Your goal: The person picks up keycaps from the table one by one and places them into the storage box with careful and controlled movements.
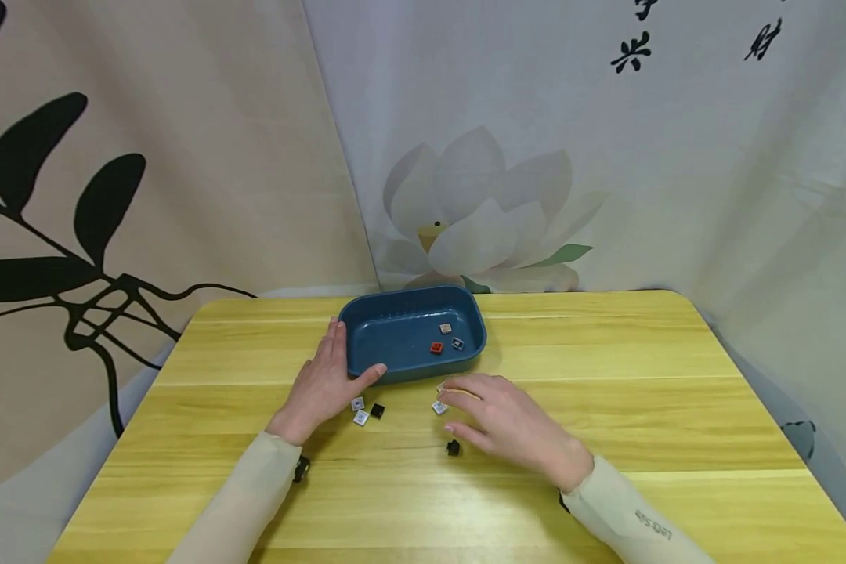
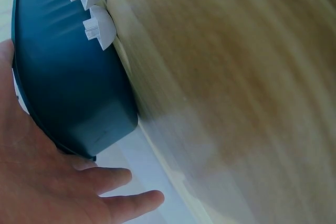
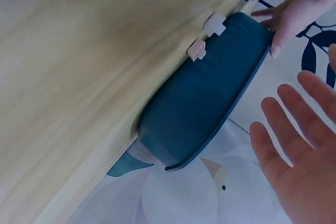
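A blue rectangular tray [image 1: 388,337] stands near the table's back edge. My left hand [image 1: 324,388] rests against its left side, fingers straight along the rim and thumb at the front rim. In the tray lie a red square piece [image 1: 436,347], a grey piece [image 1: 457,343] and a pale piece [image 1: 446,328], all small and keycap-like. My right hand [image 1: 507,423] hovers in front of the tray with fingers loosely spread and nothing visible in them. By its fingertips are a white piece [image 1: 440,407] and a black piece [image 1: 453,448]; another pale one is partly hidden behind the fingers.
Two white pieces, one of them a square white piece [image 1: 361,418], and a black piece [image 1: 377,410] lie on the wooden table [image 1: 409,501] near the left thumb. A printed curtain [image 1: 677,196] hangs behind the table's back edge.
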`<state>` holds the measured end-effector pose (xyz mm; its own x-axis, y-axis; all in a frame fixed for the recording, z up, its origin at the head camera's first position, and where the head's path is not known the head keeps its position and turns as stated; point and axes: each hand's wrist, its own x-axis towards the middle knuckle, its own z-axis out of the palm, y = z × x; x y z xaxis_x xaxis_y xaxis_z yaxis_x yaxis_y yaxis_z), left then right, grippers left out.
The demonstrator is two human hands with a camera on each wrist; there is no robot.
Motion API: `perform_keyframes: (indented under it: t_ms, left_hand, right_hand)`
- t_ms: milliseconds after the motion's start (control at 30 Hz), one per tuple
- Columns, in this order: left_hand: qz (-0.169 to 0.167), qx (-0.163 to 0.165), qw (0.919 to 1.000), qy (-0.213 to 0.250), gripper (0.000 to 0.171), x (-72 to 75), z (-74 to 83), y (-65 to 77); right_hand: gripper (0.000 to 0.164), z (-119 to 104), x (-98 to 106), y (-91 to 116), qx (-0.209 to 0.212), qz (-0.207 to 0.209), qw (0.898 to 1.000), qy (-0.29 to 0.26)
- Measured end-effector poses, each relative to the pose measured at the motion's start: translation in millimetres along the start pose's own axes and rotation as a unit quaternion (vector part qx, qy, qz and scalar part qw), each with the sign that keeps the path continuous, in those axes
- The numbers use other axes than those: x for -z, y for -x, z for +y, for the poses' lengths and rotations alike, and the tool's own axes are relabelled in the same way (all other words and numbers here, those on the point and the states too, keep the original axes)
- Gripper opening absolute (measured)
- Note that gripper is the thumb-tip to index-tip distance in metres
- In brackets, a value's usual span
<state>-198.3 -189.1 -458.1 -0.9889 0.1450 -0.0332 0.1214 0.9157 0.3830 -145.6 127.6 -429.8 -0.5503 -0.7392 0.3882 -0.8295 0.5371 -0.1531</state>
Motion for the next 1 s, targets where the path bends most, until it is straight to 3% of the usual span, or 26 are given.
perform_keyframes:
  t_ms: [233, 500, 833, 1000]
  left_hand:
    - [0.003, 0.000, 1.0000, 0.000, 0.125, 0.3, -0.4, 0.0]
    - [0.006, -0.006, 1.0000, -0.002, 0.122, 0.3, -1.1, -0.1]
    - [0.003, -0.005, 1.0000, 0.000, 0.123, 0.2, -0.8, -0.2]
    - [0.006, -0.006, 1.0000, 0.001, 0.122, -0.4, -1.2, -0.5]
  right_hand:
    - [0.045, -5.3, -3.6, 2.7, 0.041, -0.043, 0.998, 0.003]
    - [0.051, -10.2, -9.1, 5.4, 0.047, -0.124, 0.991, -0.003]
    - [0.041, -13.8, -15.4, 3.8, 0.052, -0.177, 0.983, 0.008]
    - [0.035, -14.9, -17.2, 3.2, 0.055, -0.182, 0.982, 0.010]
